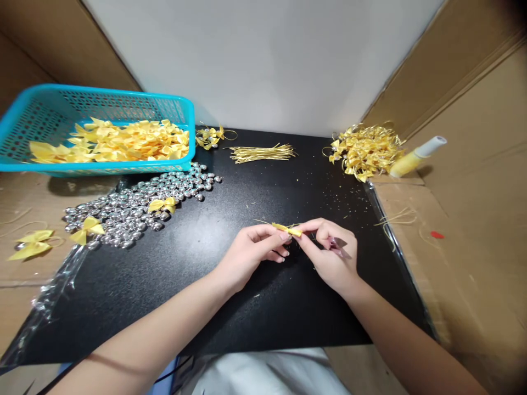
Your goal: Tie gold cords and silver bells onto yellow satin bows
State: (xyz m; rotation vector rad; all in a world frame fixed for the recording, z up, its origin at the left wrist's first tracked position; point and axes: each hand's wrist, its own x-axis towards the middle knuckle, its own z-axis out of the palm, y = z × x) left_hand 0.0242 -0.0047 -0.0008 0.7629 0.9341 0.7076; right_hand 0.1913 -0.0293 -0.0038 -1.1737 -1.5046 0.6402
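Above the middle of the black table, a yellow ribbon bow (288,229) is pinched between both hands. My left hand (261,244) is closed on its left side, thumb against index finger. My right hand (333,249) is closed on its right end. From the right hand's curled fingers stick out two dark, shiny pointed pieces (339,247), like the blades of small snips; the rest of that item is hidden. A thin gold tie (262,221) juts out leftward from the bow. The fingers cover the bow's centre.
A blue basket (187,129) of yellow bows stands back left, with silver beads (135,206) spread before it. Gold ties (263,153) lie at the back. Tied bows (368,151) are heaped back right beside a yellow-and-white tube (418,156). Cardboard walls (465,109) flank the table (197,307).
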